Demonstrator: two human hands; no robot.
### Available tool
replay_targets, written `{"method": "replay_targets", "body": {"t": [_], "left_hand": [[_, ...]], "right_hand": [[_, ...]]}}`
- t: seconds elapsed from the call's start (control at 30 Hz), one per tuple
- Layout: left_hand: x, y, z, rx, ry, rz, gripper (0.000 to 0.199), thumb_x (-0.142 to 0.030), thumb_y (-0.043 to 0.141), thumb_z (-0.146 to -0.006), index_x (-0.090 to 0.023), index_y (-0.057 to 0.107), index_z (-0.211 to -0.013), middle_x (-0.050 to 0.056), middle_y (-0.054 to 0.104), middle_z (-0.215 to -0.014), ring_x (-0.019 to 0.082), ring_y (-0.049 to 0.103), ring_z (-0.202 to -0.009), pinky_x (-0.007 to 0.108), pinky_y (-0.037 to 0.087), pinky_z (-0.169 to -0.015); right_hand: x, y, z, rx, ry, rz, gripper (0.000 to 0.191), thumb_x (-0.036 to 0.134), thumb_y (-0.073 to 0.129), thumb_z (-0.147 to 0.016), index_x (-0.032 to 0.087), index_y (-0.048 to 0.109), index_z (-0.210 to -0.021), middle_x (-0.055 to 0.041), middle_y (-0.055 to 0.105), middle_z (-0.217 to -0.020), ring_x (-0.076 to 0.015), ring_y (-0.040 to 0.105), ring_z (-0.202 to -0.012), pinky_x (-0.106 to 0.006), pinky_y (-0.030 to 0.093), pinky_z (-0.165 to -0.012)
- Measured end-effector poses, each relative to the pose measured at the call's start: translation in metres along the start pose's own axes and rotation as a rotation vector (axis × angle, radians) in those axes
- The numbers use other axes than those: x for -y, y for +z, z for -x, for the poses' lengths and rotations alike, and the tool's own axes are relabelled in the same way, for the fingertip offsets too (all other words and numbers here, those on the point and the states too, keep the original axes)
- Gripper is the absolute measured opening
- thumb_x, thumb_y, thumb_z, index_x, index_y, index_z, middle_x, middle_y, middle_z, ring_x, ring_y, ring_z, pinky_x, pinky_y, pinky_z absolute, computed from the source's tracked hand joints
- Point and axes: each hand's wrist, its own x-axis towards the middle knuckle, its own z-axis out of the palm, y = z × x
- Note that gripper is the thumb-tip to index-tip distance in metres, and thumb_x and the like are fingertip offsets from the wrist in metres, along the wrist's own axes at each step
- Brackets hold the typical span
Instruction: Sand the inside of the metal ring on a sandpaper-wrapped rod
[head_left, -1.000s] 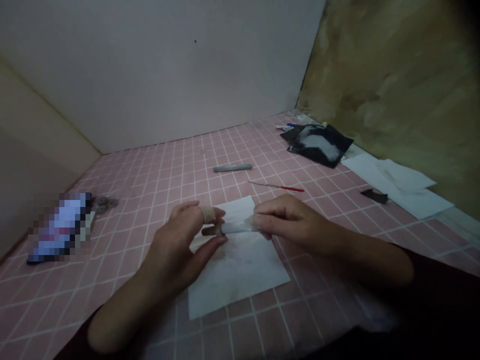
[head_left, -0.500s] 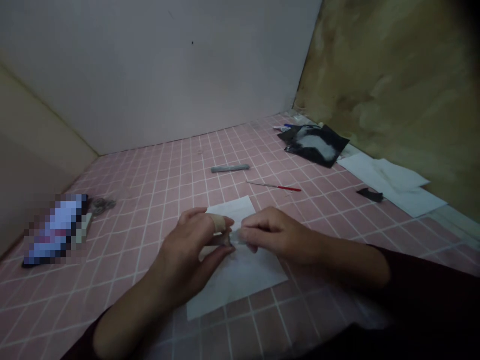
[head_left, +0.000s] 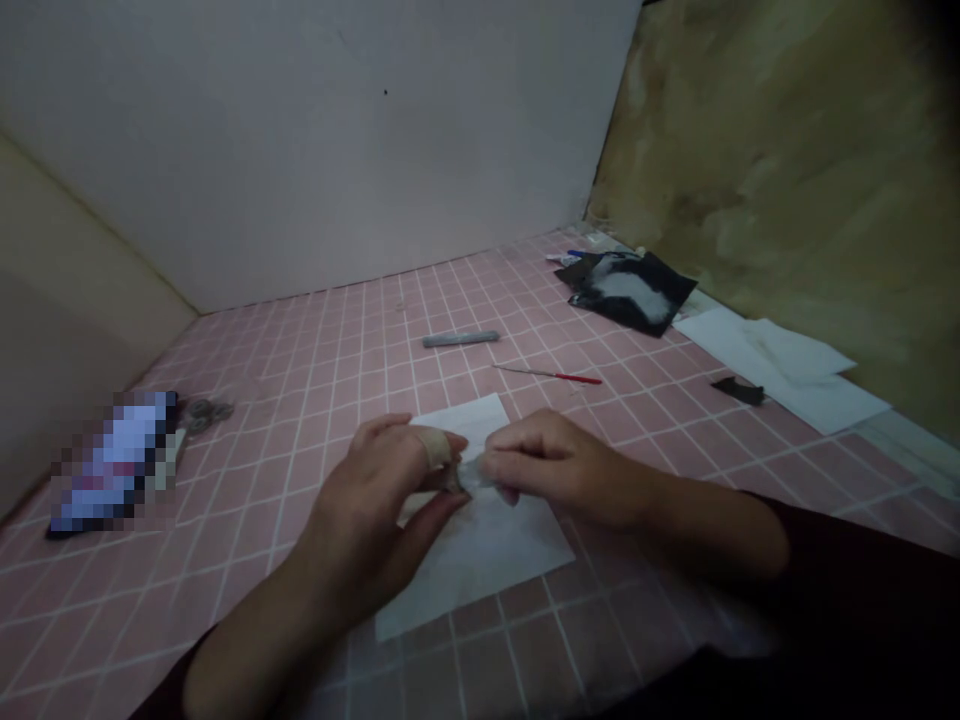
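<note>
A sheet of white paper [head_left: 480, 560] lies on the pink tiled surface under both hands. My left hand [head_left: 397, 490], with a beige band round one finger, is closed on a small object whose shape is mostly hidden between fingers and thumb. My right hand [head_left: 540, 460] pinches a small pale, translucent piece [head_left: 472, 474] that touches the object at my left fingertips. Faint brownish specks show on the paper below the fingertips.
Ahead lie a grey rod [head_left: 460, 339] and a thin red-handled tool [head_left: 577, 379]. Black sheets with white powder [head_left: 637, 290], white papers [head_left: 810, 385] and a dark scrap [head_left: 739, 390] are at the right. A blurred phone-like object [head_left: 116, 460] and small grey rings [head_left: 206, 412] sit left.
Both hands have stayed almost in place, with only slight shifts of the fingers. The view has moved very slightly.
</note>
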Motion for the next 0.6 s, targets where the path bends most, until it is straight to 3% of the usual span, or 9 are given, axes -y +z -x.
{"method": "replay_targets", "body": {"t": [0.23, 0.33, 0.4, 0.5, 0.6], "left_hand": [[0.002, 0.004, 0.001, 0.009, -0.033, -0.043, 0.023, -0.019, 0.059, -0.085, -0.022, 0.05, -0.106, 0.003, 0.066, -0.092, 0.021, 0.065, -0.093, 0.044, 0.05, -0.089], [-0.001, 0.006, 0.001, 0.022, -0.002, 0.026, 0.023, -0.018, 0.059, -0.086, -0.024, 0.05, -0.106, 0.003, 0.066, -0.096, 0.02, 0.064, -0.093, 0.043, 0.05, -0.091], [-0.001, 0.006, 0.002, 0.037, -0.047, 0.084, 0.026, -0.022, 0.061, -0.085, -0.024, 0.05, -0.108, 0.004, 0.066, -0.097, 0.02, 0.064, -0.092, 0.038, 0.054, -0.083], [0.002, 0.001, 0.001, 0.113, -0.139, 0.196, 0.035, -0.03, 0.065, -0.083, -0.024, 0.051, -0.114, 0.004, 0.066, -0.096, 0.02, 0.066, -0.089, 0.032, 0.055, -0.074], [0.007, -0.004, 0.0, 0.195, -0.174, 0.333, 0.028, -0.028, 0.061, -0.086, -0.024, 0.053, -0.111, 0.004, 0.068, -0.101, 0.019, 0.066, -0.092, 0.032, 0.053, -0.08]], "right_hand": [[-0.002, 0.0, 0.0, -0.035, -0.025, 0.039, 0.032, 0.027, 0.047, -0.085, 0.015, 0.046, -0.055, 0.0042, 0.039, -0.053, -0.0084, 0.038, -0.054, -0.024, 0.029, -0.054], [-0.001, 0.003, 0.0, 0.002, -0.009, 0.034, 0.03, 0.025, 0.046, -0.085, 0.015, 0.047, -0.056, 0.0046, 0.039, -0.053, -0.0079, 0.039, -0.053, -0.023, 0.03, -0.053], [0.0, 0.004, 0.001, 0.034, -0.018, 0.042, 0.03, 0.024, 0.046, -0.085, 0.015, 0.046, -0.056, 0.005, 0.037, -0.052, -0.0074, 0.038, -0.053, -0.022, 0.029, -0.052], [0.001, 0.001, 0.002, 0.054, -0.047, 0.091, 0.03, 0.023, 0.045, -0.086, 0.015, 0.044, -0.056, 0.0054, 0.035, -0.053, -0.0068, 0.037, -0.053, -0.022, 0.029, -0.052], [0.001, 0.0, 0.003, 0.081, -0.06, 0.138, 0.032, 0.025, 0.045, -0.087, 0.015, 0.042, -0.057, 0.0054, 0.034, -0.054, -0.0065, 0.035, -0.053, -0.022, 0.027, -0.051]]}}
